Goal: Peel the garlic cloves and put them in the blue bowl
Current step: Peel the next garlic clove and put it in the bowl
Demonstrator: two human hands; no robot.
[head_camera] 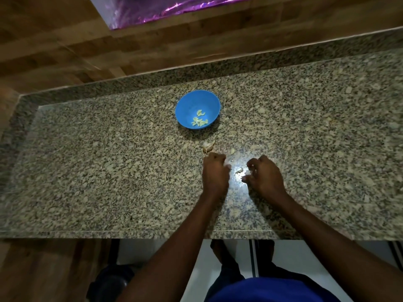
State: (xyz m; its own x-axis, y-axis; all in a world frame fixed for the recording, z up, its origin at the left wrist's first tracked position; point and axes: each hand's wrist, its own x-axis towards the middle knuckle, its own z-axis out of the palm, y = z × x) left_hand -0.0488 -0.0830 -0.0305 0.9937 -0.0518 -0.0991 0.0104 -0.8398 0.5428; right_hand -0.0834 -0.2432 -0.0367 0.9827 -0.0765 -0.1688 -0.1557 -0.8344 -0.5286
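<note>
Nearest on the granite counter (109, 171), both hands rested curled, knuckles up. The left hand (216, 173) was closed into a loose fist just near of the garlic head; whether it held a clove or skin could not be told, as the fingers were folded under. The right hand (265, 176) had its fingertips drawn together on a small pale piece (247, 172), probably a clove or its skin, though blur made it hard to say which.

Between the hands a loose scrap (239, 170) lay in a bright glare on the stone. The step in hand looked to be stripping one clove. To do it well, the right fingertips would need to pin the clove firmly while a nail caught the papery edge at the root end, and the skin should be dropped apart from the unpeeled pieces so the two did not mix.

Just beyond the left hand sat the remaining garlic head (208, 146), with a stray bit (232, 151) to its right. Farther still stood the blue bowl (185, 105), holding several peeled cloves (199, 121); their count was unclear. The speckled stone hid any small skins well.
</note>
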